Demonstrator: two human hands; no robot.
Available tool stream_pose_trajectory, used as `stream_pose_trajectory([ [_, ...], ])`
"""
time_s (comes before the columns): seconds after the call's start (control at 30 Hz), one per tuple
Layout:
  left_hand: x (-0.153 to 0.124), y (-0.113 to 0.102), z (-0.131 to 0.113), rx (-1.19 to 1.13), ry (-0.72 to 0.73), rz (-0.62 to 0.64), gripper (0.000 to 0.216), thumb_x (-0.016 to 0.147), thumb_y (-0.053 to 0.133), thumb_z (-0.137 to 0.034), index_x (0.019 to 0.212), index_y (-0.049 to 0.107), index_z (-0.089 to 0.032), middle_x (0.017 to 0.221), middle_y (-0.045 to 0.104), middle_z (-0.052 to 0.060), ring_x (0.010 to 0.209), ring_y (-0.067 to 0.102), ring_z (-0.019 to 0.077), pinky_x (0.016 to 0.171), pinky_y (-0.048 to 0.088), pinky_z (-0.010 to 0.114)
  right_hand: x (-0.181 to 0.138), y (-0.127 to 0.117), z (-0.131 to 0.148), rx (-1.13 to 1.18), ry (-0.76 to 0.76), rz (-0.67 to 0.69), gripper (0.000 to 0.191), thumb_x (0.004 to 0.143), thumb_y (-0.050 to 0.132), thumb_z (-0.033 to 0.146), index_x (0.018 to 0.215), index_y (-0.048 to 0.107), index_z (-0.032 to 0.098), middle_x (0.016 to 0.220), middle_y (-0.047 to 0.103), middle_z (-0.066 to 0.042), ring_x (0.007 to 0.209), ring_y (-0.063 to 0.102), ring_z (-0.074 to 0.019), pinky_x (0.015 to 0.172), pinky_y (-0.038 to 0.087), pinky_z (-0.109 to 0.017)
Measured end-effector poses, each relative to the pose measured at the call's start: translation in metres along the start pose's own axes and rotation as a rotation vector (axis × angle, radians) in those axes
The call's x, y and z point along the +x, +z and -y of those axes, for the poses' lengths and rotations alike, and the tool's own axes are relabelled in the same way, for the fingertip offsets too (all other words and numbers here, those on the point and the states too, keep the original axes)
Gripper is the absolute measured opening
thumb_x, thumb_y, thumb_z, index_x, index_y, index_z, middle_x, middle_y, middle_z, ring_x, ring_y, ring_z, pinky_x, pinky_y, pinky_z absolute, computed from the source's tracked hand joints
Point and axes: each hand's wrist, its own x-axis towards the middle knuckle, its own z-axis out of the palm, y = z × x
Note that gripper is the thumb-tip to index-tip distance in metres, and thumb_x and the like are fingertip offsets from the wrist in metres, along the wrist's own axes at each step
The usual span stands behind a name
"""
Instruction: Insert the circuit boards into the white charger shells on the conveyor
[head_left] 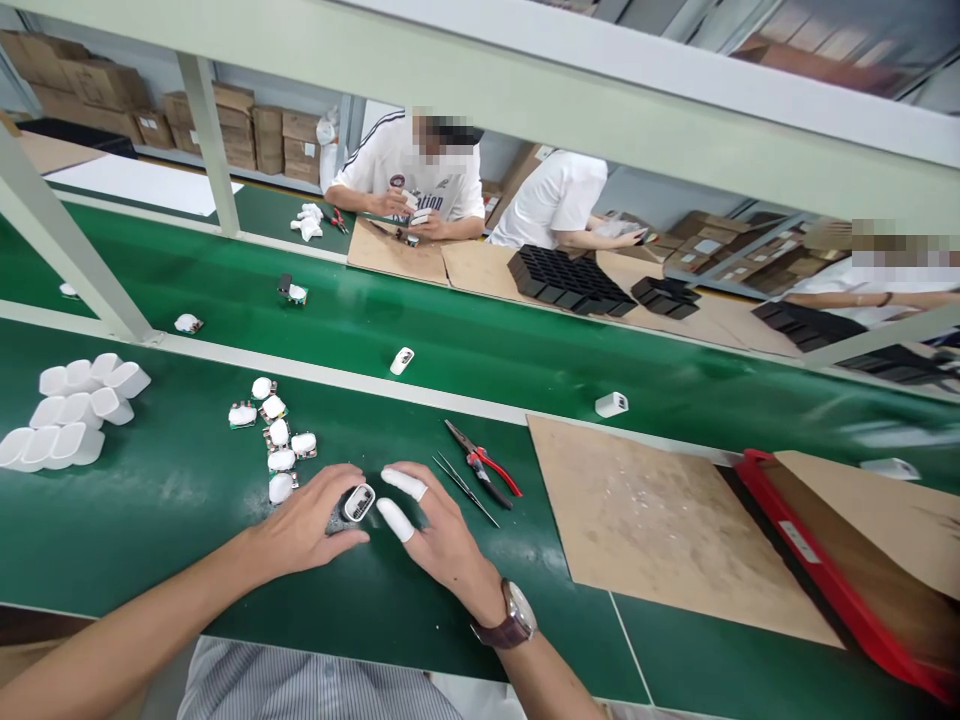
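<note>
A small white plastic housing stands on the green bench, its open end facing up and dark parts showing inside. My left hand curves around its left side, fingers and thumb apart, with a gap between thumb and housing. Whether the fingers touch its far side I cannot tell. Just right of the housing, my right hand is open and holds nothing; white finger cots cover two of its digits. Several small circuit boards with white domed tops lie beyond my left hand. Tweezers and red-handled pliers lie beyond my right hand.
Several white empty housings stand in rows at left. A cardboard sheet and a red-edged tray are at right. Across the green conveyor belt, which carries scattered parts, people work near black trays. Metal frame posts rise between.
</note>
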Motion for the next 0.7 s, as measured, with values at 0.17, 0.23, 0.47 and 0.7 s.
stream_pose_trajectory([
  [0.17,0.000,0.001,-0.005,0.211,0.154,-0.021,0.023,0.105,0.050,-0.020,0.116,0.069,-0.024,0.125,0.068,0.014,0.104,0.070,0.0270,0.085,0.061,0.040,-0.015,0.000,-0.020,0.007,0.049,-0.075,0.032,0.105,0.057,0.025,0.137,0.059,0.027,0.128,0.065,-0.010,0.118,0.067,-0.0232,0.100,0.061,-0.042],
  [0.23,0.000,0.003,-0.008,0.204,0.141,-0.015,0.022,0.104,0.050,-0.019,0.109,0.070,-0.023,0.124,0.068,0.014,0.100,0.070,0.0267,0.083,0.061,0.041,-0.022,0.001,-0.023,0.017,0.071,-0.098,0.032,0.105,0.057,0.025,0.137,0.059,0.027,0.128,0.065,-0.010,0.118,0.067,-0.0228,0.101,0.060,-0.042],
  [0.47,0.020,0.003,-0.027,-0.818,-0.448,-0.013,0.019,0.099,0.067,-0.038,0.094,0.066,-0.019,0.097,0.074,0.008,0.088,0.073,0.0218,0.084,0.062,0.038,-0.029,0.010,-0.004,-0.060,0.097,0.045,0.082,0.093,0.075,0.041,0.160,0.031,0.026,0.149,0.053,-0.017,0.135,0.058,-0.0306,0.109,0.057,-0.049],
  [0.7,0.026,0.003,-0.043,-1.458,-0.753,-0.008,0.021,0.087,0.083,-0.031,0.090,0.071,-0.014,0.087,0.076,0.007,0.083,0.075,0.0184,0.079,0.060,0.026,-0.013,0.014,0.018,-0.048,0.044,-0.077,0.073,0.092,0.072,0.028,0.156,0.037,0.025,0.134,0.059,-0.014,0.123,0.063,-0.0275,0.102,0.060,-0.045],
])
